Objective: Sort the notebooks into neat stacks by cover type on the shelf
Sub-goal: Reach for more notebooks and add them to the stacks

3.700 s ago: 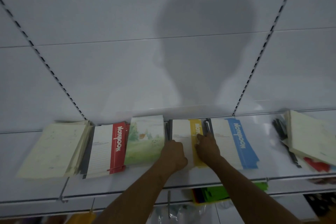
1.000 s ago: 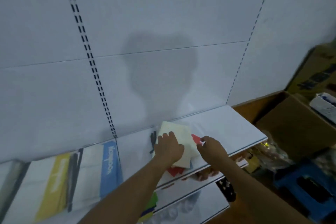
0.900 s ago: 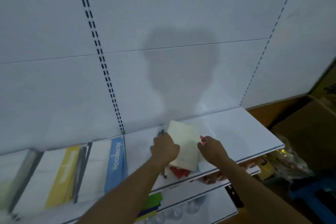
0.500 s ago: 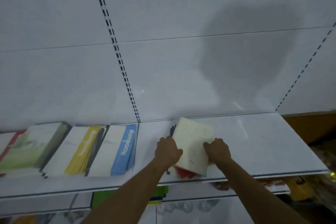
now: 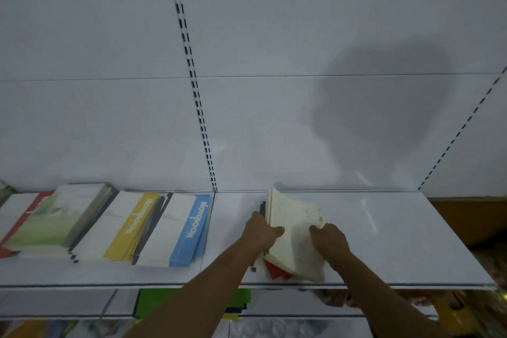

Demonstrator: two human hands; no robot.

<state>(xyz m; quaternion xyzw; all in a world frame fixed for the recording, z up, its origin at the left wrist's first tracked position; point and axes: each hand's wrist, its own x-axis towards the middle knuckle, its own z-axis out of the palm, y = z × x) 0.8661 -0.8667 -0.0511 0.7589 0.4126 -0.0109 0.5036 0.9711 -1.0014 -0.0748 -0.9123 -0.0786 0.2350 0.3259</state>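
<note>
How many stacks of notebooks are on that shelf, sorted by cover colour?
Red-striped stack: 1
Green landscape-cover stack: 1
Yellow-striped stack: 1
Blue-striped stack: 1
Mixed pile with a cream cover on top, held between the left hand and the right hand: 1
Total: 5 stacks on the shelf

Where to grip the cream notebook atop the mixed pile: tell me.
Grip the cream notebook by its two long side edges, hands coming from the front. It lies flat and skewed, its edges overhanging the red cover beneath.
</note>
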